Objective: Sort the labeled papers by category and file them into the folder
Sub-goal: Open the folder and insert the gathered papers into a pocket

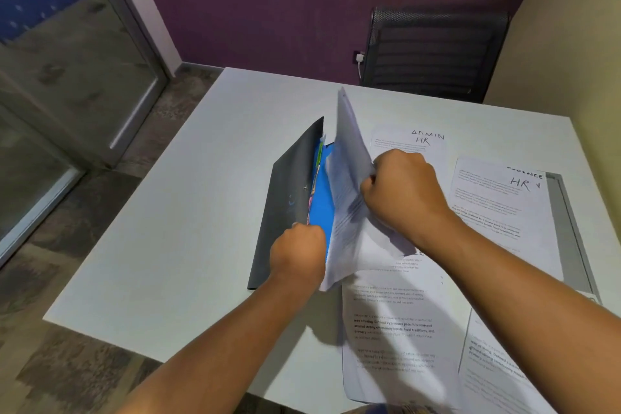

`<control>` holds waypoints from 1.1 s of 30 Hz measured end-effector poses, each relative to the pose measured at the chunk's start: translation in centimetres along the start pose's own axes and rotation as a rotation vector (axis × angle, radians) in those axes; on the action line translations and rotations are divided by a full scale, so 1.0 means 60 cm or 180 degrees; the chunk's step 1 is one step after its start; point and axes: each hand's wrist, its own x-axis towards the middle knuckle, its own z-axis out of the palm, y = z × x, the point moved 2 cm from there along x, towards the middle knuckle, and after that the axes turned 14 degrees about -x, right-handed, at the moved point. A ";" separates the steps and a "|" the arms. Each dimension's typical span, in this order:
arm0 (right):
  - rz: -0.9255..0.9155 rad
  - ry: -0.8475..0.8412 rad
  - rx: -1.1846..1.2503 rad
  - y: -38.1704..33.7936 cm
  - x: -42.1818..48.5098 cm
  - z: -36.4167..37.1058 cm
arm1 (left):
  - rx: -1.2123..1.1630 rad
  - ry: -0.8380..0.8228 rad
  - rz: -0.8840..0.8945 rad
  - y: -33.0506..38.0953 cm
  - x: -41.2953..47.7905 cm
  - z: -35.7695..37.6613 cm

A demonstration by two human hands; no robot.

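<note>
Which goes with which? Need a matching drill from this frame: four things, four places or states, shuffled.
Things
1. folder cover
2. sheaf of papers
3. sheet marked ADMIN HR
4. chair

Places or states
A. flat on the table, beyond the right hand
B. gripped by the right hand, raised at the folder's opening
C. held open by the left hand
D. behind the table's far edge

Pairs: 1-C, 2-B, 3-A, 4-D
</note>
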 end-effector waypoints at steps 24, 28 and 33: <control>0.0151 -0.0443 0.0952 -0.033 0.003 0.090 | -0.0566 0.0370 0.0103 -0.017 -0.004 -0.003; 0.0171 -0.0672 0.0974 -0.038 0.000 0.103 | -0.0560 0.0354 0.0173 -0.018 -0.008 -0.001; 0.0181 -0.0801 0.0958 -0.038 -0.009 0.117 | -0.0756 0.0359 0.0192 -0.020 -0.013 -0.004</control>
